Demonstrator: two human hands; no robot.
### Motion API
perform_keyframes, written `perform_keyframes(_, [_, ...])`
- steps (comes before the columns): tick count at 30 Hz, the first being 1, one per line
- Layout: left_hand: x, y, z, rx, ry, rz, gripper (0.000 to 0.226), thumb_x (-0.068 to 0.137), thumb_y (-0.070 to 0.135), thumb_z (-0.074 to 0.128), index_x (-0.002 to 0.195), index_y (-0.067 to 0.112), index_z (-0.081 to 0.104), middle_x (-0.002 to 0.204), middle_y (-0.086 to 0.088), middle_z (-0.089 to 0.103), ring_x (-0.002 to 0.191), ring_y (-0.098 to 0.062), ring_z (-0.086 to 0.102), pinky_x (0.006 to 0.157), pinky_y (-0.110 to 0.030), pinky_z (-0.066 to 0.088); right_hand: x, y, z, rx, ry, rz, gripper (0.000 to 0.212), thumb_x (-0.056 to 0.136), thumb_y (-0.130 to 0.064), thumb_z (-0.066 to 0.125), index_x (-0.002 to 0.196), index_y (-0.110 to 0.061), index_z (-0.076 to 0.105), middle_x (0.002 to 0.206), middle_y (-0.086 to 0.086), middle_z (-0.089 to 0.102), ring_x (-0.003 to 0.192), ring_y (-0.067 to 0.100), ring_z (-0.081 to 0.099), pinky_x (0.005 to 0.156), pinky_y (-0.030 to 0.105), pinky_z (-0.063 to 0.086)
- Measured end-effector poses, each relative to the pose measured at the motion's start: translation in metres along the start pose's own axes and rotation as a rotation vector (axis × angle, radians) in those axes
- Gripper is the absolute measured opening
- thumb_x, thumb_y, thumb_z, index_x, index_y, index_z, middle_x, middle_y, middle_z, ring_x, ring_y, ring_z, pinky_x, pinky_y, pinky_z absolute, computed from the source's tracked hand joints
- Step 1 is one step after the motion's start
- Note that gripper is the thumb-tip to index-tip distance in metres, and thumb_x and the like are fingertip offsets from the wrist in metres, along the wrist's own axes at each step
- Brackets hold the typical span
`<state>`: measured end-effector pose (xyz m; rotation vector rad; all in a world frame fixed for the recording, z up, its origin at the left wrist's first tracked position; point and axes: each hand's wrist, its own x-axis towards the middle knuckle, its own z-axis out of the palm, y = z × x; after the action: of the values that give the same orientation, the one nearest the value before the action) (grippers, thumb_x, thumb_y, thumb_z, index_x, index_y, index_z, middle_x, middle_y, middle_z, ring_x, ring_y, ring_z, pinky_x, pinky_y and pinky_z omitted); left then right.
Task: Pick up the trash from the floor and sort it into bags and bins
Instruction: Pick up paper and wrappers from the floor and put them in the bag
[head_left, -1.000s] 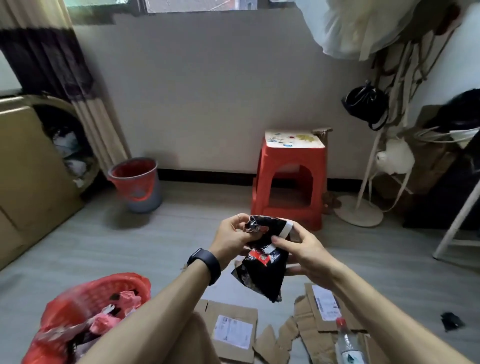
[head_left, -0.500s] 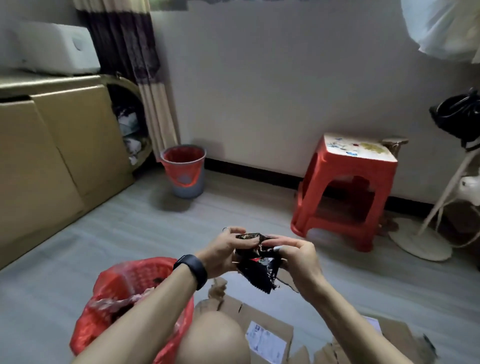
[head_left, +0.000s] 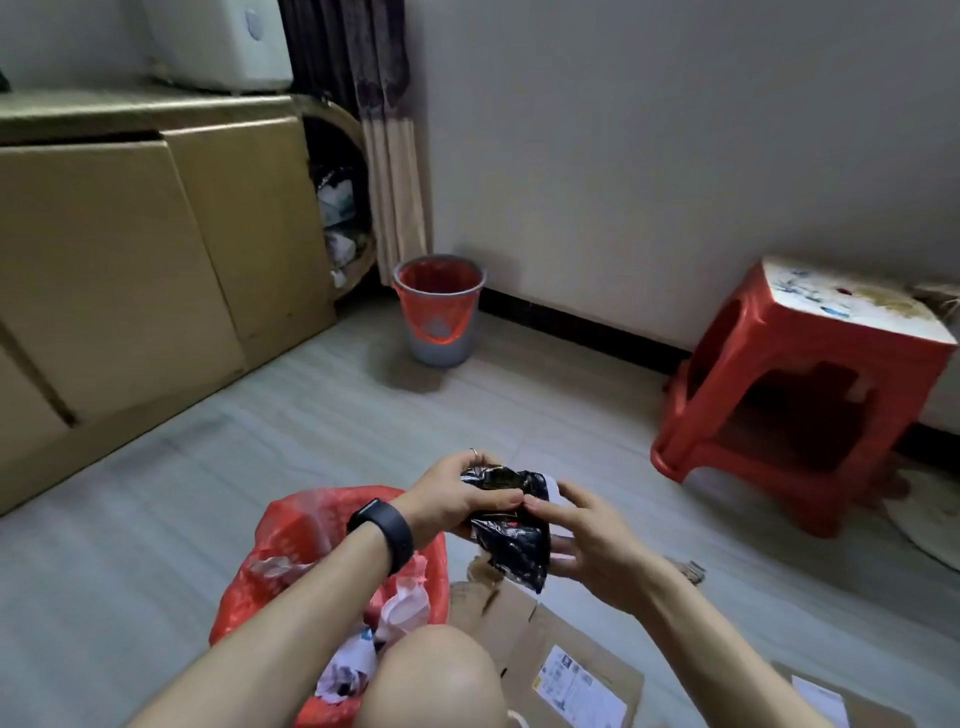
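Note:
A crumpled black plastic wrapper (head_left: 511, 535) with a white strip hangs between both hands at the frame's middle. My left hand (head_left: 457, 496), watch on the wrist, grips its upper left part. My right hand (head_left: 587, 540) pinches it from the right, fingers curled under it. Below my left forearm an open red plastic bag (head_left: 291, 530) sits on the floor, holding white and pink scraps. A grey bin (head_left: 441, 338) lined with a red bag stands by the far wall.
Flattened cardboard boxes (head_left: 566, 670) with shipping labels lie on the floor under my hands. A red plastic stool (head_left: 800, 395) stands at the right. Large cardboard boxes (head_left: 130, 270) line the left wall. My knee (head_left: 436, 675) is at the bottom.
The view has swung left, so the bin and left boxes sit nearer the middle. Both hands have kept hold of the black wrapper, crumpling it smaller above the red bag's edge.

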<state>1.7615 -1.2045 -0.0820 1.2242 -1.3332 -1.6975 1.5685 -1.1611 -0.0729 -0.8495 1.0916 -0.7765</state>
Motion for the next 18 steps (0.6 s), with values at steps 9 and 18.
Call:
perform_keyframes(9, [-0.019, -0.017, -0.055, -0.127, -0.025, -0.228, 0.020, 0.091, 0.012, 0.064, 0.111, 0.015, 0.065, 0.102, -0.010, 0.067, 0.085, -0.023, 0.066, 0.071, -0.031, 0.052, 0.045, 0.014, 0.050, -0.135, 0.250, -0.186, 0.023, 0.084, 0.010, 0.063, 0.081, -0.009, 0.076, 0.081, 0.017, 0.073, 0.071, 0.026, 0.066, 0.065, 0.035, 0.053])
perform_keyframes(18, [-0.040, -0.042, -0.113, -0.300, -0.030, -0.270, 0.052, 0.086, 0.025, 0.070, 0.129, -0.003, 0.057, 0.132, -0.030, 0.055, 0.120, -0.041, 0.055, 0.108, -0.055, 0.040, 0.077, 0.026, 0.094, -0.285, 0.147, -0.246, 0.030, 0.083, 0.015, 0.059, 0.082, -0.005, 0.080, 0.092, 0.002, 0.077, 0.081, 0.017, 0.074, 0.068, 0.027, 0.059])
